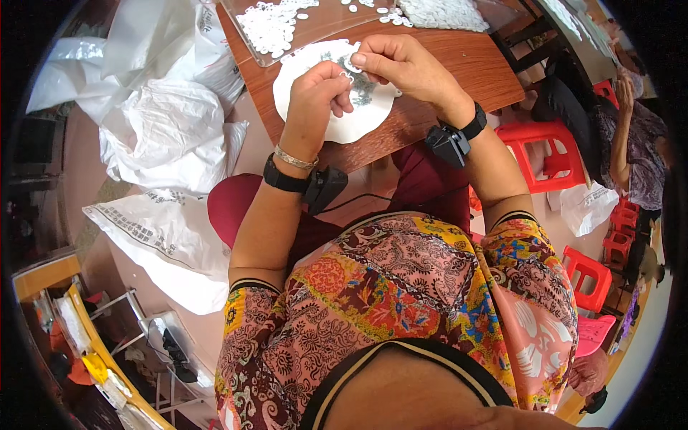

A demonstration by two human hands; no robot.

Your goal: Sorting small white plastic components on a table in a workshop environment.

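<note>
Both of my hands are raised close together over a cream round plate (367, 120) on the wooden table. My left hand (315, 100) pinches a small white plastic ring-like piece (347, 76) between thumb and forefinger, its other fingers curled. Just to the right, my right hand (408, 68) pinches another small white plastic piece (353, 63), close to or touching the first; I cannot tell which. A scatter of tiny dark grey parts (364, 92) lies on the plate beneath the fingers. These parts are too small to name, and my hands partly hide them.
Beyond the plate, a clear tray (252, 51) holds many white oval pieces (269, 29). A clear bag of white pieces (444, 13) lies at the table's far side. White sacks (168, 125) crowd the floor on the left. Red plastic stools (541, 154) and another person (638, 158) are on the right.
</note>
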